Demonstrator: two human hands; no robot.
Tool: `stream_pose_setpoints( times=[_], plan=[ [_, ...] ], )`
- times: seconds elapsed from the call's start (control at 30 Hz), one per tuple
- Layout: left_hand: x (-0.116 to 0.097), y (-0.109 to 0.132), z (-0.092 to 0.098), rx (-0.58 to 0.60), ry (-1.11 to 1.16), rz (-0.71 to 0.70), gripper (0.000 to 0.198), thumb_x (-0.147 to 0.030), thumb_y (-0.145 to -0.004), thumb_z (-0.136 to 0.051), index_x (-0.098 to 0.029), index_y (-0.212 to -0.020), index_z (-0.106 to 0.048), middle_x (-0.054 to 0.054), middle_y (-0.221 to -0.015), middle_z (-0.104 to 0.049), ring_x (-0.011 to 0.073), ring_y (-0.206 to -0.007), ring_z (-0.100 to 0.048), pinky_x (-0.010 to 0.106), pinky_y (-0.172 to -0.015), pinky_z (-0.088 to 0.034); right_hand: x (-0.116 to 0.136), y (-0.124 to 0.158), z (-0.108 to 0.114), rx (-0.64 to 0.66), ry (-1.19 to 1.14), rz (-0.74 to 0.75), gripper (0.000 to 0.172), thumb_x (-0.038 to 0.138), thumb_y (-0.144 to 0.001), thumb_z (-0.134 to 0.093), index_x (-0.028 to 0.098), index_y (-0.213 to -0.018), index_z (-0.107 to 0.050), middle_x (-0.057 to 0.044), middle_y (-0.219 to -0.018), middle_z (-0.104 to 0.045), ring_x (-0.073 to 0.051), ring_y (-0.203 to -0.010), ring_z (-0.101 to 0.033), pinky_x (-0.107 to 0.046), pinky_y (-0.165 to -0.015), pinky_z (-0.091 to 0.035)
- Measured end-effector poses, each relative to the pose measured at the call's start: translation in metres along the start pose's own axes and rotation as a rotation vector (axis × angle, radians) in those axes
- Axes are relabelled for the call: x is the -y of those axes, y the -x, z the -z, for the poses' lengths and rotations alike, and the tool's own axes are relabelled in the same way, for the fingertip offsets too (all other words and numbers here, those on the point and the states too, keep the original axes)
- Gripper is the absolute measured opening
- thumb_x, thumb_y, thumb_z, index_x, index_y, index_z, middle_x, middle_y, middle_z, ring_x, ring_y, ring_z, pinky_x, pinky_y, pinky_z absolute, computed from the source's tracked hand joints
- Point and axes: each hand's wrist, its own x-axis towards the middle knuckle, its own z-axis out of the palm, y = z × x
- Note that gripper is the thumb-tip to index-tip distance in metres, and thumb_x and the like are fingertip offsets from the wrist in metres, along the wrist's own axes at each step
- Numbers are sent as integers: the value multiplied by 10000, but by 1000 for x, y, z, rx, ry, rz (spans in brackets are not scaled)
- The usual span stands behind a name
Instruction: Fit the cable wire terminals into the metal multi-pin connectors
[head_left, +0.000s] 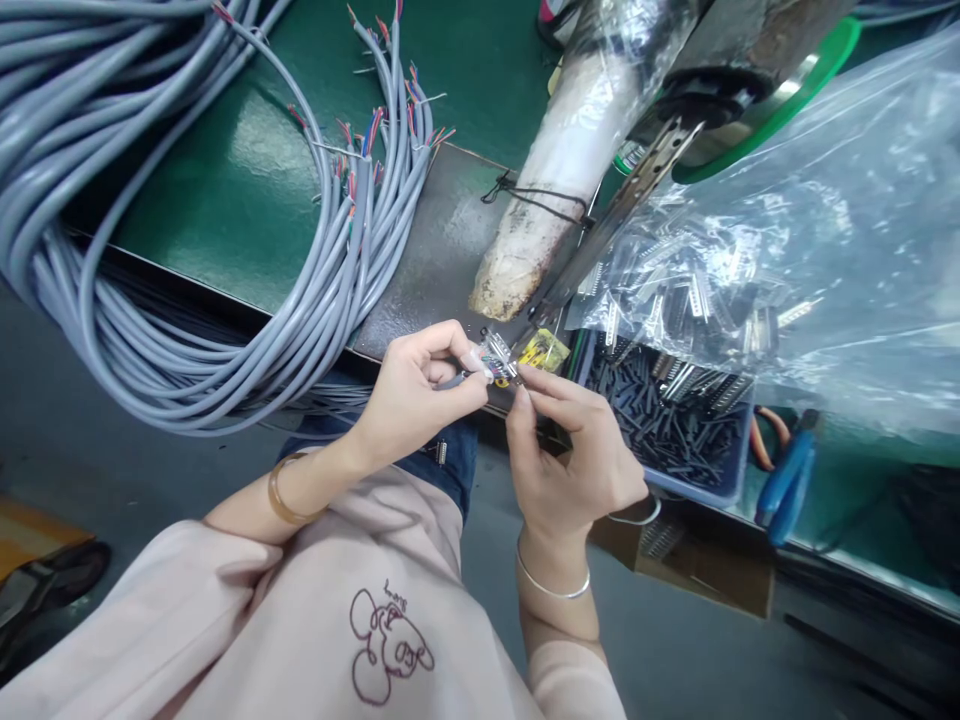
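My left hand (424, 390) pinches the end of a grey cable between thumb and fingers, close to its thin coloured wires. A small metal multi-pin connector (497, 350) sits at those wires, between my two hands. My right hand (574, 440) has thumb and forefinger closed at the connector's right side; the other fingers are curled. Just above the connector is the lower end of a slanting perforated metal rod (600, 235), which looks like a fixed soldering iron. Whether the rod touches the connector I cannot tell.
A large bundle of grey cables (292, 350) with stripped ends lies at left. A white wrapped tube (555, 190) hangs above the bench. At right are a blue bin (731, 490) of black sleeves, a clear plastic bag (847, 230) of connectors, and blue-handled pliers (787, 480).
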Motion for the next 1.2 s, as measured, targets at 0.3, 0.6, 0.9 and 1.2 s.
stream_pose_setpoints(
  times=[0.3, 0.6, 0.9, 1.2],
  plan=[
    [5, 7, 3, -2, -58, -35, 123, -127, -648, -686, -162, -642, -568, 5, -695, -605, 32, -505, -370, 191, -463, -232, -4, 5, 20, -414, -329, -125, 230, 198, -891, -713, 326, -1079, -741, 114, -561, -593, -67, -311, -432, -254, -330, -359],
    [2, 3, 4, -25, 9, -25, 158, -139, -636, -711, -169, -649, -556, -12, -660, -575, 34, -501, -389, 182, -447, -233, 3, 13, 4, 29, -170, -247, 118, 126, -873, -718, 215, -915, -653, -19, -1022, -799, -181, -939, -787, -296, -784, -664],
    [-4, -4, -2, -59, 4, -81, 159, -146, -667, -714, -165, -670, -555, -6, -719, -631, 22, -494, -395, 173, -442, -271, -1, 3, -4, -3, -214, -213, 127, 122, -868, -711, 216, -889, -629, -35, -1088, -790, -167, -912, -785, -289, -777, -667],
    [-8, -3, -1, -57, -32, -96, 181, -139, -650, -717, -169, -639, -538, -4, -690, -610, 28, -503, -408, 171, -444, -271, 1, -5, 0, -5, -50, -59, 155, 106, -845, -739, 222, -877, -641, -21, -1021, -804, -156, -866, -786, -262, -766, -644]
  ],
)
